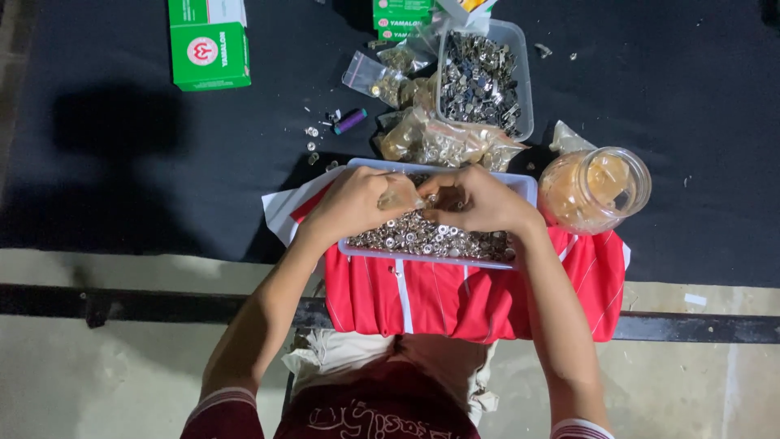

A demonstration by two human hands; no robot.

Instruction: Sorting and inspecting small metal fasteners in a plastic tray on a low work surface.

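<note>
Small clear bag (400, 195) pinched between left hand (351, 203) and right hand (479, 199), both closed on it, over shallow tray (520, 189) of silver metal fasteners (422, 237); tray rests on folded red cloth (471, 297), glass jar (595, 189) just right.

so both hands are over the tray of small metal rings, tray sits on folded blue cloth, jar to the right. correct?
One thing is off: the folded cloth under the tray is red with thin white stripes, not blue, as the head view shows. Both hands, left and right, are over the metal rings, jar to the right.
</note>
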